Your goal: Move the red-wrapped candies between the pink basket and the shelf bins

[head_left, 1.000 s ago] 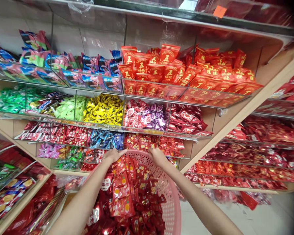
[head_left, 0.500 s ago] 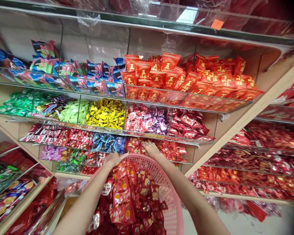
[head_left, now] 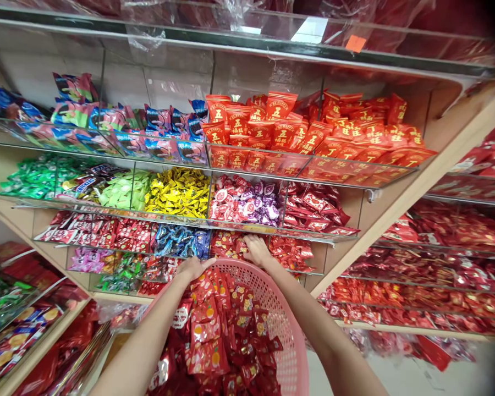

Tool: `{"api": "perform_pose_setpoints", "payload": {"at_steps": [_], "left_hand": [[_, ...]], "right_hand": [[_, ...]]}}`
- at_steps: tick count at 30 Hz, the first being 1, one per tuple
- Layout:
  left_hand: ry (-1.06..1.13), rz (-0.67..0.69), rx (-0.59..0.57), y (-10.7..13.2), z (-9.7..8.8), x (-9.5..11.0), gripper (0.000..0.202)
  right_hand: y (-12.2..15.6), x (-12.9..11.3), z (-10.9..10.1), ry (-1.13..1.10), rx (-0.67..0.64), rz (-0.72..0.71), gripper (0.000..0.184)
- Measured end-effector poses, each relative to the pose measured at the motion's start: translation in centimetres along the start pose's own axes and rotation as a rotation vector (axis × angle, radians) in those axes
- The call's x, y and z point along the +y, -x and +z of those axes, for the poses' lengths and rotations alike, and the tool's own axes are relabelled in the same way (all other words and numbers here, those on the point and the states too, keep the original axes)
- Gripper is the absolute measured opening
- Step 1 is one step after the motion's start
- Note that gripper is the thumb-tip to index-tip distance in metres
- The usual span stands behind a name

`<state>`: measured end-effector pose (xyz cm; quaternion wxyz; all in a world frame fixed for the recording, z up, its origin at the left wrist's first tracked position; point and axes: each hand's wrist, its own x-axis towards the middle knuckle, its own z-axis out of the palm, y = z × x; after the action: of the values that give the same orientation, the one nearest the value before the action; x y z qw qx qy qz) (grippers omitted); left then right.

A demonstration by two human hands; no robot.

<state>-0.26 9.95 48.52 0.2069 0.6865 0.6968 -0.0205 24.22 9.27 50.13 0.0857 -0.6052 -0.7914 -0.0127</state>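
A pink plastic basket [head_left: 291, 352] full of small red candy packets [head_left: 218, 335] is held up against the shelves. My left hand [head_left: 193, 268] grips the basket's far rim, fingers curled over it. My right hand [head_left: 256, 250] has left the rim and reaches into a shelf compartment of red and orange candy packets [head_left: 226, 245]; its fingers lie on the packets, and whether they hold one is hidden.
Sloped glass-fronted shelves hold candy in compartments: red packets [head_left: 297, 132] at the top, blue packs [head_left: 165, 124], yellow sweets [head_left: 177, 192], green sweets [head_left: 37, 176], pink-and-purple sweets [head_left: 247, 201]. A wooden upright [head_left: 400, 198] divides off more red packets [head_left: 437, 264] to the right.
My right hand let go of the basket rim and moved up into the shelf compartment of red and orange packets. My left hand stayed on the rim.
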Motion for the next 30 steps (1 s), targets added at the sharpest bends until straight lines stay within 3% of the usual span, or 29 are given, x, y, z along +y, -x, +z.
{"api": "perform_pose_setpoints", "payload": {"at_steps": [5, 7, 10, 14, 19, 22, 24, 28, 30], "left_hand": [[-0.007, -0.011, -0.001, 0.2, -0.2, 0.1, 0.098], [-0.001, -0.006, -0.006, 0.2, -0.2, 0.1, 0.099], [0.002, -0.025, -0.003, 0.3, -0.3, 0.3, 0.097], [-0.009, -0.03, -0.01, 0.5, -0.4, 0.5, 0.097], [-0.001, -0.028, -0.019, 0.6, -0.4, 0.5, 0.098], [-0.004, -0.025, -0.014, 0.5, -0.3, 0.4, 0.099], [-0.008, -0.021, -0.008, 0.5, -0.3, 0.4, 0.099], [0.0, -0.02, -0.004, 0.5, -0.2, 0.3, 0.1], [0.003, -0.013, -0.001, 0.5, -0.2, 0.3, 0.099]], "right_hand": [[2.0, -1.6, -2.5, -0.085, 0.109, 0.025, 0.032], [3.8, -2.7, -3.4, -0.094, 0.089, 0.022, 0.03], [7.0, -4.2, -3.6, -0.109, -0.087, 0.004, 0.029], [11.1, -5.8, -1.9, -0.106, -0.354, 0.027, 0.042], [13.9, -7.2, 0.3, -0.03, -0.478, 0.091, 0.038], [13.8, -7.2, 0.2, -0.053, -0.487, 0.116, 0.034], [12.8, -6.7, -0.5, -0.083, -0.416, 0.11, 0.033], [8.4, -4.5, -1.9, -0.036, -0.164, 0.147, 0.023], [5.7, -3.3, -2.1, 0.04, -0.102, 0.217, 0.024]]}}
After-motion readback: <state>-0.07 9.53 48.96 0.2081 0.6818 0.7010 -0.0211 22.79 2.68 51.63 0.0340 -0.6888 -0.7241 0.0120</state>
